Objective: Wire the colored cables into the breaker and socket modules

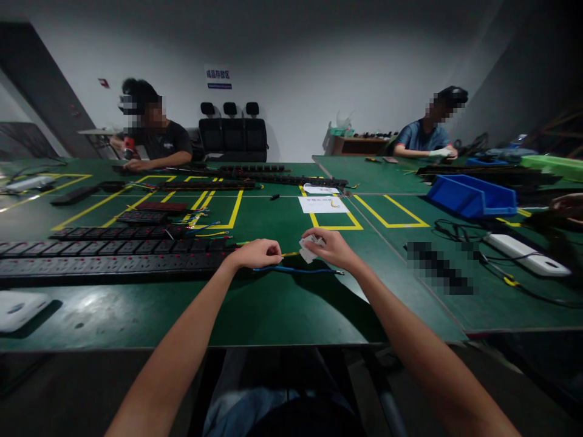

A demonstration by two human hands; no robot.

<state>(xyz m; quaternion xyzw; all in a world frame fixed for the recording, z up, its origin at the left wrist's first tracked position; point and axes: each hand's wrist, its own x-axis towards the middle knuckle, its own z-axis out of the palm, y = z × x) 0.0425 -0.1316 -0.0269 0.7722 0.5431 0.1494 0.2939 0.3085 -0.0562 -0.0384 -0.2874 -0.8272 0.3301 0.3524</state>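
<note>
Slippage is my concern: my left hand (255,253) pinches the yellow wire (290,254), my right hand (328,246) clamps the white connector (311,248) above the green table (273,303); misalignment could bend the wire end.

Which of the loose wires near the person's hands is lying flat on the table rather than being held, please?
The blue wire: it lies on the green table just below both hands, while the yellow wire is pinched between the left hand and right hand.

Bare forearms, no sleeves; blue jeans below.
</note>
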